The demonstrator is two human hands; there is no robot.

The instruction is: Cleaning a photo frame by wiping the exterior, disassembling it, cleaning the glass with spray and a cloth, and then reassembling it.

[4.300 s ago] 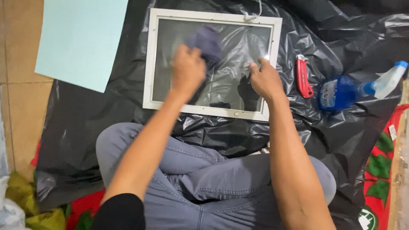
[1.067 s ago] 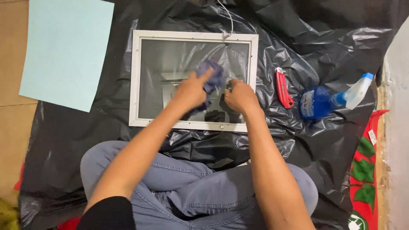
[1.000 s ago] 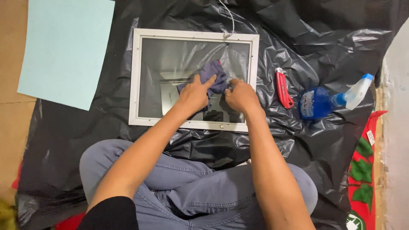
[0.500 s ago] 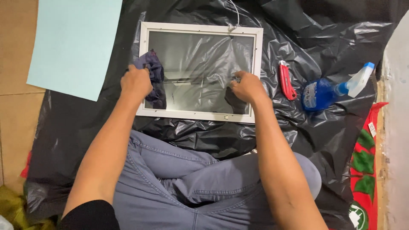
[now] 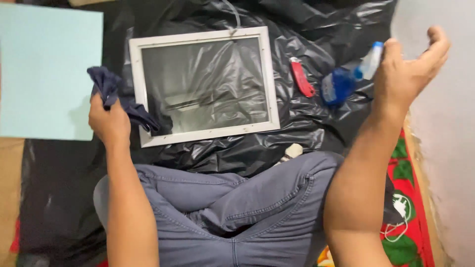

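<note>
Spray bottle (blue liquid inside)

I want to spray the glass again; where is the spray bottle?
The blue spray bottle lies on the black plastic sheet, right of the red cutter, just below-left of the raised right hand.

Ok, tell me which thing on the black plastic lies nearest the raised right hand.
The blue spray bottle, just left of the open right hand. The red cutter lies farther left, the white picture frame beyond it.
</note>
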